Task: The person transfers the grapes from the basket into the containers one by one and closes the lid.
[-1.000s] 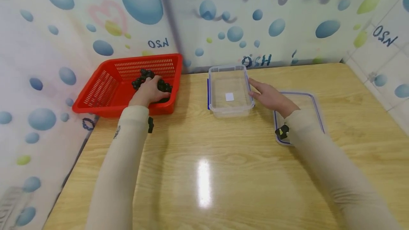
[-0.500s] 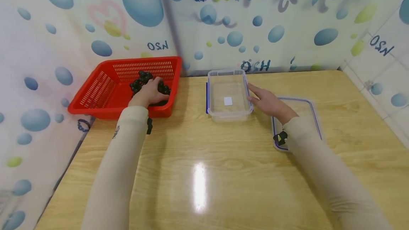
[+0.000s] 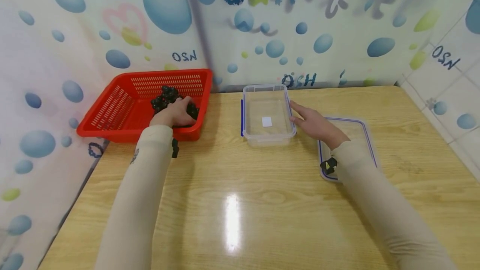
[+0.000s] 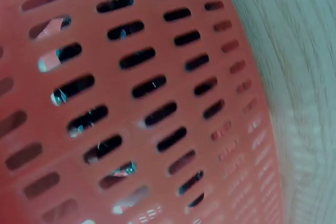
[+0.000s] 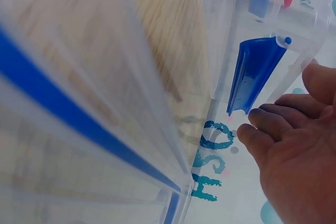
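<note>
- The person's left hand (image 3: pixel 178 113) reaches over the front rim of a red, slotted plastic basket (image 3: pixel 108 133), its fingers bent down around glossy, dark, lumpy clusters (image 3: pixel 161 101); how firmly it grips them cannot be told.
- These clusters lie on the basket's floor, toward its right side, perhaps gathered within easy reach; through the slots, the left wrist view shows only dark patches and pale bits.
- The person's right hand (image 3: pixel 316 125) has its fingers extended and grasps nothing; the fingertips sit at the right edge of a clear, rectangular plastic container (image 3: pixel 271 139), seemingly to steady it.
- That container stands uncovered, right of the basket, with a small white square (image 3: pixel 266 121) showing on its floor. In the right wrist view, a blue plastic latch (image 5: pixel 256 72) appears near those fingers.
- A clear lid with a blue seal (image 3: pixel 356 131) lies on the wood-grain table (image 3: pixel 285 203) under the right forearm, probably set aside to leave the container accessible.
</note>
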Demonstrator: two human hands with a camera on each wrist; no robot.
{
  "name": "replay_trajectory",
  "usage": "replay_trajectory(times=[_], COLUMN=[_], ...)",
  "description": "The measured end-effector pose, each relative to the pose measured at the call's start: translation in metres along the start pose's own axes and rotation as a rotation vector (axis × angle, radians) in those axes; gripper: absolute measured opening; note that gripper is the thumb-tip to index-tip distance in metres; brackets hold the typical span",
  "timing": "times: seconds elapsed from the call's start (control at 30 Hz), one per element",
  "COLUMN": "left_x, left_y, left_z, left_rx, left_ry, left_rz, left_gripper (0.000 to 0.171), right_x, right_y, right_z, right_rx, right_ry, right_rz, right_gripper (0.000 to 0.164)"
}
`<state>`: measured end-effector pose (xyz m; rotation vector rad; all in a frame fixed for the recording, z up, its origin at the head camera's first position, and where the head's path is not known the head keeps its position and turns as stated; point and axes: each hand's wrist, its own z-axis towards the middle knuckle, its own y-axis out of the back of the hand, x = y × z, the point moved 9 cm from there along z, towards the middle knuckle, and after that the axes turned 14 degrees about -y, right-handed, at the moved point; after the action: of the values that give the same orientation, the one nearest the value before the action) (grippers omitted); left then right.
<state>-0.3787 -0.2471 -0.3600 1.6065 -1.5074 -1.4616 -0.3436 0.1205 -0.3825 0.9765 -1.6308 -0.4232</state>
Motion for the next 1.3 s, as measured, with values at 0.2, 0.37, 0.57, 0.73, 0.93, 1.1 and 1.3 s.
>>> replay_trajectory(times=[0.2,0.37,0.57,0.73,0.93,1.1,1.3], left_x=[-0.003,-0.006,-0.008,-0.004,-0.004,-0.009,-0.017], left_y=[0.003,0.001,-0.005,-0.003,0.007,0.023,0.04], left_z=[-0.002,-0.005,-0.007,-0.005,-0.007,-0.013,-0.02], left_rx=[-0.038,-0.008,0.02,-0.023,-0.091,-0.165,-0.235], left_ry=[-0.002,0.007,0.022,0.027,0.011,-0.031,-0.048], left_rz=[0.037,0.031,0.015,0.035,0.065,0.077,0.06], left_gripper=[0.065,0.067,0.069,0.073,0.072,0.063,0.066], right_x=[0.0,-0.001,-0.001,-0.001,-0.002,-0.001,-0.001], right_y=[0.0,0.0,-0.001,-0.003,-0.003,-0.002,0.0], right_z=[0.0,0.0,-0.001,0.0,-0.001,-0.001,-0.003], right_rx=[0.006,0.004,0.002,0.0,0.002,0.005,0.008], right_ry=[-0.005,-0.006,0.012,0.021,0.023,0.021,0.007], right_rz=[0.0,-0.003,-0.001,-0.01,-0.014,-0.013,-0.009], right_gripper=[0.061,0.061,0.06,0.06,0.06,0.06,0.061])
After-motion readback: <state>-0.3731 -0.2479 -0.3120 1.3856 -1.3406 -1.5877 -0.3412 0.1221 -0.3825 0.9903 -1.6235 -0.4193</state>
